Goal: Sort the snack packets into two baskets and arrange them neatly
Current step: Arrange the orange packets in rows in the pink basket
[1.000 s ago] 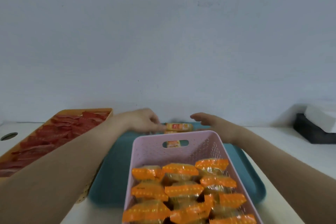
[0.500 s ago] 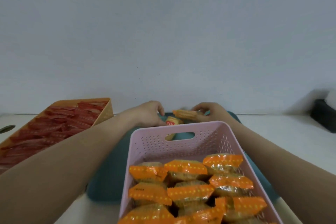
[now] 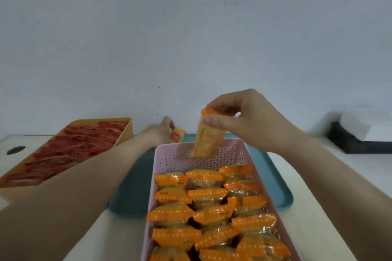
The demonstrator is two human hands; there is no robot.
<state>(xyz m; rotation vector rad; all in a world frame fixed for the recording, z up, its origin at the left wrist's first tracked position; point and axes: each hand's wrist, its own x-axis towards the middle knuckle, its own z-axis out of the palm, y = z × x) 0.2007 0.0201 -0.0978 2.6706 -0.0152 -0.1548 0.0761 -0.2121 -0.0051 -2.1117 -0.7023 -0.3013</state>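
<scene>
My right hand (image 3: 244, 116) pinches the top edge of an orange snack packet (image 3: 206, 140), which hangs upright over the far end of the pink basket (image 3: 233, 152). Several orange packets (image 3: 210, 212) lie in rows in that basket. Beyond the pink basket's far left corner, my left hand (image 3: 164, 131) holds a second packet (image 3: 177, 134) with a red label, low over the teal tray (image 3: 131, 184). An orange basket (image 3: 125, 135) at the left holds several red packets (image 3: 70, 150).
The pink basket stands on the teal tray on a pale table (image 3: 318, 176). A dark box (image 3: 358, 140) with something white on it sits at the far right. A round hole (image 3: 16, 150) is in the table at the far left. A plain wall rises behind.
My right hand has lifted its orange packet up from behind the pink basket and brought it over the basket's far end. My left hand stayed low behind the basket with the other packet.
</scene>
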